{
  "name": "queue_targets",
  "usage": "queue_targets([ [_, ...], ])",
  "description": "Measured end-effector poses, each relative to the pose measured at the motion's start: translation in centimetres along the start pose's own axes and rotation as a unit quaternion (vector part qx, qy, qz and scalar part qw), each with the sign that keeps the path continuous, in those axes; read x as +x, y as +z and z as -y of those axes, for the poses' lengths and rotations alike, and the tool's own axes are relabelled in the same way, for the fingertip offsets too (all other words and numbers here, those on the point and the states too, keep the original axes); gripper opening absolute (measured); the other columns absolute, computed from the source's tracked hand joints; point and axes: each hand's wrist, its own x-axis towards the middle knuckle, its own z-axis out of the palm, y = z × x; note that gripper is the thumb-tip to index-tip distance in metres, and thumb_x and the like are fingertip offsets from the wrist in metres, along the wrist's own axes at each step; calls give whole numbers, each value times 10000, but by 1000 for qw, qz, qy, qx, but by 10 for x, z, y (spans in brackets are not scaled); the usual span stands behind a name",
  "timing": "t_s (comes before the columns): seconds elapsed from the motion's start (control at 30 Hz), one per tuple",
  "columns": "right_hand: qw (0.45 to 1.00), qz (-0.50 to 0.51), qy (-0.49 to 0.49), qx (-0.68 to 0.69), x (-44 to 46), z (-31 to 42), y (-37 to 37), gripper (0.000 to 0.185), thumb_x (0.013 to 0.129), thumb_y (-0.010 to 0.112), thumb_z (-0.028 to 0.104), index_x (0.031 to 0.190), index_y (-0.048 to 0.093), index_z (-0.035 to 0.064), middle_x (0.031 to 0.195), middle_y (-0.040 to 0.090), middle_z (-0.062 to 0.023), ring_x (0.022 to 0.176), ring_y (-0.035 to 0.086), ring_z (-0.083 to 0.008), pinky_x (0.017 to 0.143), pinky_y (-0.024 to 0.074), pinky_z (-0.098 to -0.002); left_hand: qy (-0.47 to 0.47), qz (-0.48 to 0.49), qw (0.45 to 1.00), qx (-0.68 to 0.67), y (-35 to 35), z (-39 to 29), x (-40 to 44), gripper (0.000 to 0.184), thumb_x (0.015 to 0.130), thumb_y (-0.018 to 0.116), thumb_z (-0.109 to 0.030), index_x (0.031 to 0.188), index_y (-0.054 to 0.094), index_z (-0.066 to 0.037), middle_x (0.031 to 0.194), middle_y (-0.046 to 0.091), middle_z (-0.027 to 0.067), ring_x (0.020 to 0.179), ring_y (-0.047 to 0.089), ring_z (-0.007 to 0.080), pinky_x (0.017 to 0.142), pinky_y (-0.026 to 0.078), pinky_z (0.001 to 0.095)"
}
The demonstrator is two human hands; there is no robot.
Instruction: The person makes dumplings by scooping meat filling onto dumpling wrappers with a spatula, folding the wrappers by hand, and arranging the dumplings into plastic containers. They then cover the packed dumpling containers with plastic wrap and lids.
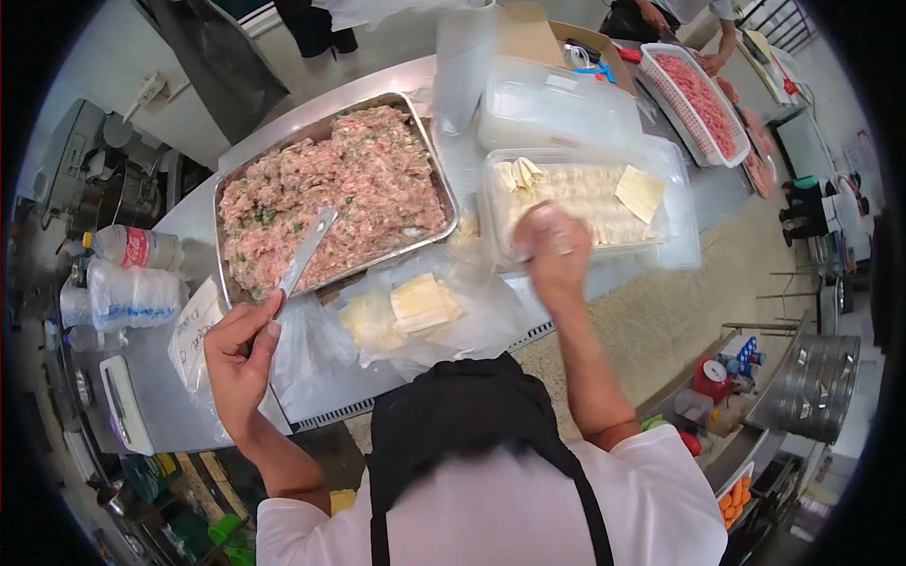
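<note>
My left hand (243,351) is closed around the handle of a flat metal spatula (308,251). Its blade points over a large steel tray (450,200) heaped with pinkish minced meat (330,179) flecked with green. Blurred by motion, my right hand (557,241) is over the near edge of a clear plastic container (613,250); its fingers cannot be made out. Inside the container lie rows of pale filled wrappers (576,179), with a loose yellowish wrapper sheet (641,193) on top. A stack of square wrappers (425,304) rests on plastic film between my hands.
Behind the container sit a clear plastic box (562,104) and a cardboard box (524,33). At the back right, another person's hands (710,62) are near a white basket (651,71) of ground meat. Bottles (142,247) and a white scale (125,404) stand left.
</note>
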Motion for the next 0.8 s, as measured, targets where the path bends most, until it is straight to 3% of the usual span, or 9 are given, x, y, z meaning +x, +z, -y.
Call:
queue_targets([
  [0.1,994,-87,69,-19,32,-14,-46,489,1044,515,369,693,578,35,609,516,-2,586,477,-74,547,368,-252,-29,19,999,-21,5,9,0,346,842,675,50,1188,694,30,837,601,11,760,509,77,675,375,209],
  [0.2,988,-24,118,-101,65,-36,-80,521,1045,476,440,783,629,16,680,589,-50,639,548,-132,596,432,-283,-29,23,999,-40,15,14,1,351,844,677,46,1194,693,25,837,601,11,773,513,74,681,374,200],
  [0.27,950,-12,228,-214,77,-60,-91,528,1038,465,469,909,669,-1,817,668,-143,746,638,-266,686,500,-361,-27,17,998,-46,20,13,3,375,824,635,118,1178,704,16,765,524,-6,700,449,74,617,343,215],
  [0.3,934,25,181,-306,84,-83,-100,413,979,577,395,1031,674,-3,928,681,-228,859,653,-385,794,514,-429,-26,17,998,-48,22,16,3,375,824,635,118,1178,704,16,765,524,-6,700,449,74,617,343,215],
  [0.33,935,24,179,-307,87,-85,-97,413,979,577,395,1031,674,-3,928,681,-228,859,653,-385,794,514,-429,-25,18,998,-49,23,20,3,380,823,631,120,1182,703,15,765,520,-6,701,450,76,618,345,218],
  [0.4,916,33,18,-400,90,-88,-86,341,826,726,259,1039,659,1,963,676,-254,904,650,-409,835,503,-442,-25,20,998,-51,26,25,3,386,823,627,122,1185,701,14,765,517,-6,702,451,78,619,347,221],
  [0.5,919,1,19,-395,94,-85,-73,440,672,805,158,1052,643,8,991,679,-257,936,662,-378,856,502,-444,-28,17,998,-54,26,27,2,388,823,629,114,1190,700,11,759,510,-8,702,448,78,622,345,223],
  [0.6,912,-19,37,-408,96,-95,-67,417,622,843,129,975,656,8,951,692,-240,902,679,-358,818,520,-444,-26,14,999,-37,24,28,0,388,822,632,108,1191,699,11,768,520,-5,707,451,77,627,344,220],
  [0.8,901,38,134,-411,99,-104,-68,283,646,837,138,881,727,25,896,719,-200,850,691,-372,764,546,-428,-53,11,997,-50,20,36,-6,390,823,639,97,1198,698,6,788,535,-15,716,452,69,630,347,213],
])
